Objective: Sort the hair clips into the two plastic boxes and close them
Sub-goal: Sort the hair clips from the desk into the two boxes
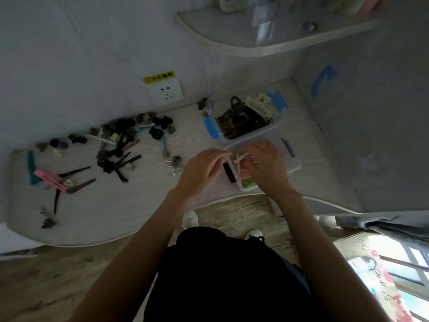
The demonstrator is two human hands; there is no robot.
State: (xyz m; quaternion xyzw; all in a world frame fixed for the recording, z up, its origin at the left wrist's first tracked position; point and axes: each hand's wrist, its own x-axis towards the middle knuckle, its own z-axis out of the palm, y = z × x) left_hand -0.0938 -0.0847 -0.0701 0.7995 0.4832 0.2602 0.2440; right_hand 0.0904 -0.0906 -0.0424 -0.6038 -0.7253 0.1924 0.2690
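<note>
**While both my hands hover over the near box, a cream clip sits between them**

While I stand at the white desk (139, 205), my left hand (204, 170) and right hand (267, 168) meet just above the near clear plastic box (294, 166), fingers curled in on a long cream hair clip (239, 166). My right fingers pinch its upper end; my left fingertips close in at the same spot, though I cannot tell if they truly grip it. Under the clip, the box shows orange and green pieces and a black strip at its left edge. Beyond it, touching, the far box with blue latches (276, 101) holds dark claw clips and a big cream claw clip (258, 105). Off to my left, the unsorted pile (120, 140) sprawls along the wall, with a pink clip (51, 180) nearer the desk's left end.
</note>
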